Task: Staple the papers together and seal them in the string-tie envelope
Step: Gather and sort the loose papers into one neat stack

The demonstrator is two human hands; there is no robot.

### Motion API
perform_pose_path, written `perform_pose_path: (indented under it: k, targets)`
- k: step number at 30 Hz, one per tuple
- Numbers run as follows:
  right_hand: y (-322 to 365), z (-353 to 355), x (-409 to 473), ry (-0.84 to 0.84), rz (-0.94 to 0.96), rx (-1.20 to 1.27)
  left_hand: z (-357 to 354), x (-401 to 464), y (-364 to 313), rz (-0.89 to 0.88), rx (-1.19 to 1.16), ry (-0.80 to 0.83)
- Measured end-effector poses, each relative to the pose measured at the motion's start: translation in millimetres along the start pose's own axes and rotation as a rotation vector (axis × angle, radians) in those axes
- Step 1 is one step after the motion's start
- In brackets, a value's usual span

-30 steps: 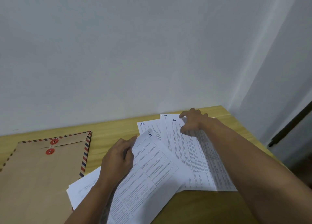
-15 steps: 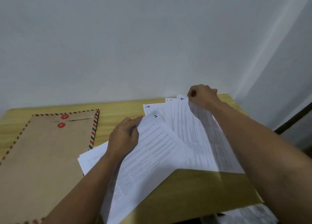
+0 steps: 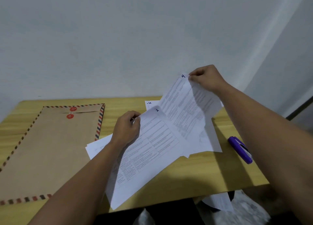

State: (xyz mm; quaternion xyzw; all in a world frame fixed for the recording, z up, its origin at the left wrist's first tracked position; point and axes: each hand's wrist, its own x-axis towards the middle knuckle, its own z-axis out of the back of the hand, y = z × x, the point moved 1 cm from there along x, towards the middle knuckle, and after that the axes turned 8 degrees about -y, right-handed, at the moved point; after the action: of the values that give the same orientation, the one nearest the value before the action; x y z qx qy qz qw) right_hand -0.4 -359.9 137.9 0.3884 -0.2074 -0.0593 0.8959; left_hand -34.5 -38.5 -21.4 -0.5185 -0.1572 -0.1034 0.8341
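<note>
Head view: my right hand [image 3: 205,79] has lifted the sheet marked "4" [image 3: 186,106] by its top corner, so it now hangs clear of the counter [image 3: 194,170]; a second ago it lay flat with the others. Fingers pinched shut on that corner. My left hand [image 3: 126,129] grips the top edge of the sheet marked "1" [image 3: 152,145], just left of sheet 4. I take this as sorting the pages into order, with stapling not begun. Behind sheet 1 a corner reads "5" [image 3: 149,103]. The stapler [image 3: 240,149] lies right of sheet 4, untouched; the envelope [image 3: 50,148] well left, flap closed.
</note>
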Motion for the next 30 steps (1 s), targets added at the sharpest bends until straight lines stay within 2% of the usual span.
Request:
perform_pose_path:
  k: [5,9,15,20,30]
  targets:
    - [29,-2,-37,0.060,-0.037,0.163,9,-16,-35,0.015,-0.166,-0.044]
    - [51,-9,-74,0.126,-0.092,0.263,24,-26,-63,0.003,-0.195,-0.077]
    - [69,-19,-121,0.217,-0.147,0.309,44,-44,-82,-0.033,-0.144,-0.177]
    - [79,-22,-145,0.308,-0.199,0.369,58,-49,-87,-0.001,-0.077,-0.144]
    - [77,-30,-169,0.258,-0.094,0.406,74,-46,-107,0.056,-0.020,-0.149]
